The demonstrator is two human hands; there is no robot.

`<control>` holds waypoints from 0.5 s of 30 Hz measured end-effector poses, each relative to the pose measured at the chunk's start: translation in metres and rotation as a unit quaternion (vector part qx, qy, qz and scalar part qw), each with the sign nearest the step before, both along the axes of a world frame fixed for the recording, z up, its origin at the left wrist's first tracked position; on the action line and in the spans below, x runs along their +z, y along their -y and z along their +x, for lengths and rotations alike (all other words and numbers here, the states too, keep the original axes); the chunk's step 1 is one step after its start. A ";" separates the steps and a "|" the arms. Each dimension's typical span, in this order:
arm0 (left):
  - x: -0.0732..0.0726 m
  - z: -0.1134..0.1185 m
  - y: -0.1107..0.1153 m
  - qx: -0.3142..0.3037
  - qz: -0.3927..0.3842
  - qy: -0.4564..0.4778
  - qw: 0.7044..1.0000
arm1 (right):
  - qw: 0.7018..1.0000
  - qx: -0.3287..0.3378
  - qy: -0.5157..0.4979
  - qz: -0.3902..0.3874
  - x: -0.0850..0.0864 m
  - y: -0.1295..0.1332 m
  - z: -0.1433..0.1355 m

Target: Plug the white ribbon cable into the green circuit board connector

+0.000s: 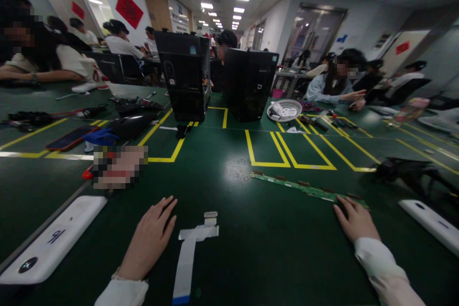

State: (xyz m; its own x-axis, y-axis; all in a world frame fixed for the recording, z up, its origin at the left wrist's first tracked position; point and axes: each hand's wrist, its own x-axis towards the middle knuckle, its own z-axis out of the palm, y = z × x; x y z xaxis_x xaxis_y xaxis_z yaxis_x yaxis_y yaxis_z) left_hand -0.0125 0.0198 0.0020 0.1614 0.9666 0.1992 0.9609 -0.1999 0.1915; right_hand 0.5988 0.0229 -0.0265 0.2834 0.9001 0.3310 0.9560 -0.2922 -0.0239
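On the tabletop (pixel 258 258), a ribbon cable (pixel 187 253) lay just right of the left hand (pixel 148 236). A circuit board (pixel 304 189) stretched leftward from the right hand (pixel 356 220). Farther back stood two computer towers (pixel 184 76), a basket (pixel 296 111) to their right.

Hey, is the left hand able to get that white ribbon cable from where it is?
Probably yes. The left hand looks empty and rests right beside the white ribbon cable, and I see nothing lying between them on the green table.
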 end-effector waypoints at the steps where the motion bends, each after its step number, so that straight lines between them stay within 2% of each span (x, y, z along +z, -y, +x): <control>1: 0.000 0.000 0.000 0.001 0.001 -0.001 1.000 | 1.000 0.023 0.015 0.006 0.002 -0.003 -0.007; 7: -0.002 0.000 -0.001 -0.006 0.016 -0.004 1.000 | 0.981 0.175 0.069 0.049 0.012 -0.027 -0.062; 15: -0.001 0.000 0.001 -0.002 0.012 -0.004 1.000 | 0.945 0.325 0.000 0.042 0.026 -0.053 -0.161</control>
State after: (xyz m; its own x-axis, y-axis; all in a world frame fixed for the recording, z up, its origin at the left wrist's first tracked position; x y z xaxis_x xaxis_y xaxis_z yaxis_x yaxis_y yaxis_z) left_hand -0.0120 0.0191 0.0008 0.1672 0.9608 0.2211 0.9617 -0.2083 0.1781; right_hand 0.4378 0.0757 -0.0007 -0.3194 0.8545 0.4097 0.9332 0.3587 -0.0206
